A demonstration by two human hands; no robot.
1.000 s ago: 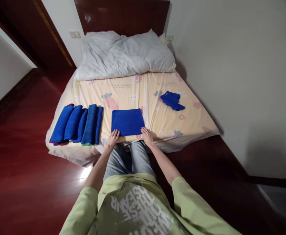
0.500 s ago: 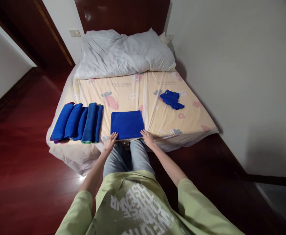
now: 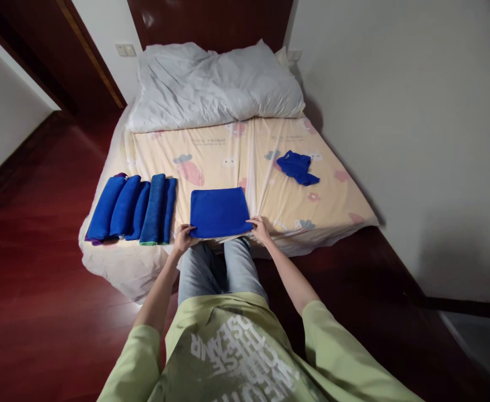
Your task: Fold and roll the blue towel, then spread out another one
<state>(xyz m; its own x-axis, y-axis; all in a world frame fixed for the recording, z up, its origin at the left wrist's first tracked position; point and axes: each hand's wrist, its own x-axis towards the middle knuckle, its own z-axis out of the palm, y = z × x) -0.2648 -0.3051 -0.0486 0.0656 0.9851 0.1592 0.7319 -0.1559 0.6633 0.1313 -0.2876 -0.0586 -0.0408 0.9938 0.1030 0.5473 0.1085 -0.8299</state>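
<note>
A blue towel [image 3: 220, 212], folded into a flat rectangle, lies at the front edge of the bed before me. My left hand [image 3: 183, 237] pinches its near left corner between thumb and fingers. At the opposite side, my right hand [image 3: 260, 228] grips the near right corner the same way. Left of the towel, several rolled blue towels [image 3: 131, 209] lie side by side, some showing purple or green edging. A crumpled blue cloth [image 3: 297, 167] rests farther back on the right.
The bed's patterned sheet [image 3: 217, 159] is under plastic-like thin white cover at its edges. A large pale quilt or pillow [image 3: 215, 84] lies against the dark headboard [image 3: 211, 22]. A wall [image 3: 416, 139] runs along the right; dark red floor [image 3: 39, 290] lies left.
My hands have shifted from lying on the towel's near edge to pinching its near corners at the sides. The towel remains flat on the bed.
</note>
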